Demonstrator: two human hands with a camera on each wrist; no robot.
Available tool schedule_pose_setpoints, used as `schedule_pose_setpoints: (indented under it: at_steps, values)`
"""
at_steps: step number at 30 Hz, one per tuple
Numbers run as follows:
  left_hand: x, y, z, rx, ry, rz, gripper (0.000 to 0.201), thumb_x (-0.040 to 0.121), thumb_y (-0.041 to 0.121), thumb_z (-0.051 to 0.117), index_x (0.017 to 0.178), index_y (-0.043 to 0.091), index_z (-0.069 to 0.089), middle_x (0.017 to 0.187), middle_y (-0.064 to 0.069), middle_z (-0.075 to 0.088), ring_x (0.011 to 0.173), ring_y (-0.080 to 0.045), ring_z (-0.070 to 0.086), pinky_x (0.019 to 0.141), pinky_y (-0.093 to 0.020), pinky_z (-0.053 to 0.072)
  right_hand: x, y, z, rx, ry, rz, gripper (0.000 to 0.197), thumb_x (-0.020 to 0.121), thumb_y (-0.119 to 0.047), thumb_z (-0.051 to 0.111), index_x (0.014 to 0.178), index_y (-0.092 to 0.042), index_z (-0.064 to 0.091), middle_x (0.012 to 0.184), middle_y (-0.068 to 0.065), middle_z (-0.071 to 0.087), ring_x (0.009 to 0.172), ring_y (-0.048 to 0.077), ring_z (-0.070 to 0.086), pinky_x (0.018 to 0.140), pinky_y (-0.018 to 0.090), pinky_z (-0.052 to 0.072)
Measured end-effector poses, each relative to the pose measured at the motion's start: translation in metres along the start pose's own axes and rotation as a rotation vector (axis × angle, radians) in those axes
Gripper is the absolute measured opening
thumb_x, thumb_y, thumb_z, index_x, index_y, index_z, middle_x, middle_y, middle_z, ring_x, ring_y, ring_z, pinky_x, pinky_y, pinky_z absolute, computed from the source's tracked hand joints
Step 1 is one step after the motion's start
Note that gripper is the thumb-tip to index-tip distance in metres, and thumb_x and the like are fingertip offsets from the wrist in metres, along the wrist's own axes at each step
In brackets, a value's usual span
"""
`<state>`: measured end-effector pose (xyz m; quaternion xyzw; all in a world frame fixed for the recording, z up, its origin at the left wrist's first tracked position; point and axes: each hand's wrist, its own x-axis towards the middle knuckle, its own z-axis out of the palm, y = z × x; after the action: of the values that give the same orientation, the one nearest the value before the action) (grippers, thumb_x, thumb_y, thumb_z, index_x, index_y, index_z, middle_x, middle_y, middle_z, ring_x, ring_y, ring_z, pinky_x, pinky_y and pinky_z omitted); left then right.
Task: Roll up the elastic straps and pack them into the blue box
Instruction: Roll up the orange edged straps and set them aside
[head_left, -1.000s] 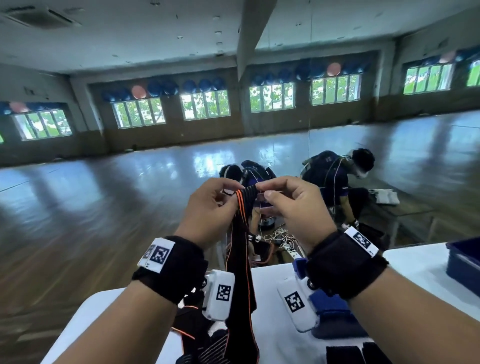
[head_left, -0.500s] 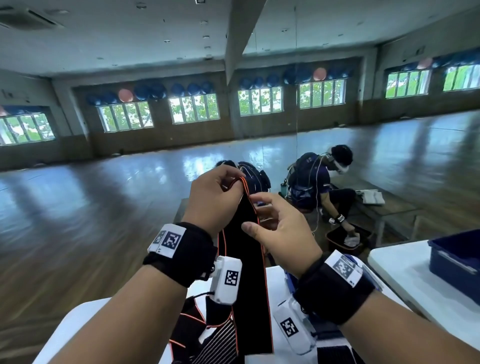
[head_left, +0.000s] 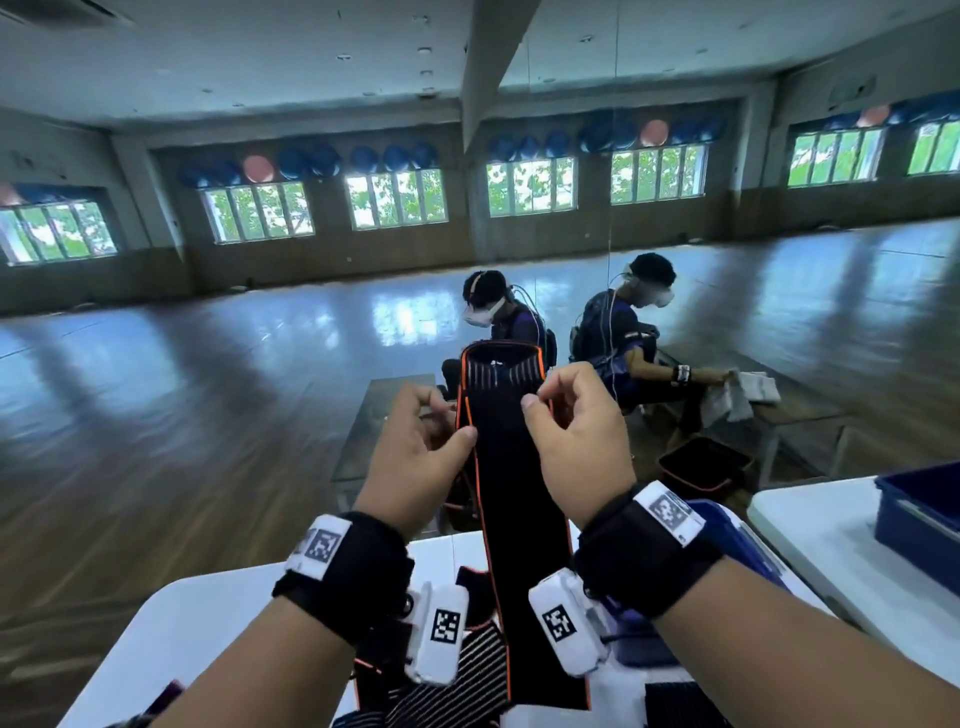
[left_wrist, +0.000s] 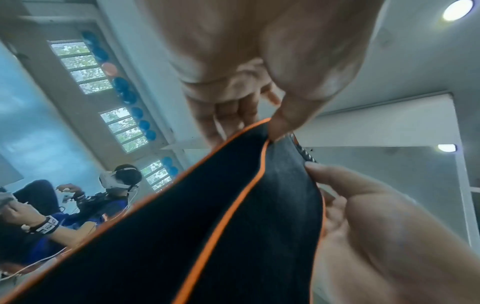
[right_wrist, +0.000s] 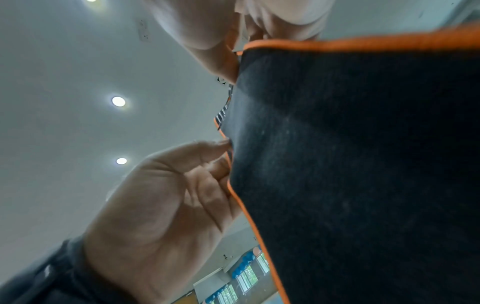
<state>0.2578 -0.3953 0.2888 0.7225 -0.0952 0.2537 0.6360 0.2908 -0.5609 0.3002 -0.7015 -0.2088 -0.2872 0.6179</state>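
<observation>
**A:** Strap (head_left: 514, 467) first: where is it?

**B:** Held up in the air above the white table (head_left: 208, 613), black with orange edging. Its top end stands above both hands, and the rest hangs down between the wrists to the table, where more black-and-striped strap material (head_left: 467, 675) lies.

**A:** And the hands?

**B:** The left hand (head_left: 415, 467) pinches the strap's left edge, thumb on the near face and fingers behind. The right hand (head_left: 576, 441) pinches the right edge the same way, thumb tip on the fabric. Both grip the strap just below its top end.

**A:** So no roll yet?

**B:** None that I can see; the top end looks flat or only just folded over. I judge the rolling is barely starting.

**A:** What could spoil it?

**B:** Uneven pinches. If one side turns ahead of the other, the roll would likely go cone-shaped. The long hanging tail might also twist or catch on the material under it, and elastic tends to spring open if a thumb slackens.

**A:** The blue box (head_left: 919, 519)?

**B:** To the right of the strap, well apart, on a neighbouring table.
</observation>
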Motion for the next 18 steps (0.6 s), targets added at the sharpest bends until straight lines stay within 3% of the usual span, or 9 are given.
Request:
schedule_pose_setpoints:
  at_steps: [3,8,12,15,18]
  values:
    - [-0.003,-0.001,0.007,0.086,0.131,0.128,0.03,0.089,-0.011,0.06,0.087,0.015,0.047,0.075,0.0,0.053,0.065,-0.005,0.051,0.064,-0.018,0.044,0.0,-0.002,0.011,0.035,0.044,-0.006,0.014,0.087,-0.01,0.066,0.084,-0.021,0.058,0.073,-0.012,0.058,0.068,0.005,0.055,0.068,0.024,0.046]
    - [-0.008,0.006,0.012,0.038,0.064,0.132,0.019,0.087,0.009,0.056,0.097,0.024,0.051,0.09,-0.003,0.055,0.08,-0.016,0.051,0.073,-0.037,0.044,0.003,-0.012,0.024,0.118,0.007,0.032,0.012,0.089,-0.008,0.063,0.092,-0.018,0.058,0.085,-0.012,0.061,0.08,-0.001,0.057,0.078,0.015,0.045]
    - [-0.013,0.015,0.018,0.046,0.016,0.141,0.032,0.082,0.005,0.058,0.109,0.021,0.053,0.106,-0.003,0.062,0.096,-0.014,0.06,0.088,-0.036,0.052,0.002,-0.016,0.032,0.143,-0.017,0.075,0.012,0.09,-0.007,0.061,0.092,-0.019,0.057,0.089,-0.01,0.062,0.087,0.005,0.06,0.087,0.03,0.052]
    - [-0.008,0.015,0.015,0.03,0.019,0.104,0.044,0.077,0.001,0.057,0.114,0.024,0.055,0.116,-0.01,0.064,0.107,-0.024,0.063,0.09,-0.038,0.055,0.007,-0.012,0.033,0.203,-0.016,0.115,0.014,0.087,-0.01,0.059,0.091,-0.023,0.057,0.091,-0.004,0.063,0.089,0.014,0.062,0.088,0.041,0.053]
    - [-0.002,0.012,0.01,-0.016,0.041,0.067,0.048,0.074,-0.003,0.055,0.115,0.023,0.056,0.118,-0.014,0.064,0.104,-0.027,0.065,0.081,-0.036,0.056,0.005,-0.004,0.029,0.277,-0.077,0.149,0.022,0.087,0.0,0.06,0.091,-0.021,0.055,0.089,-0.003,0.058,0.076,0.004,0.055,0.078,0.028,0.05]
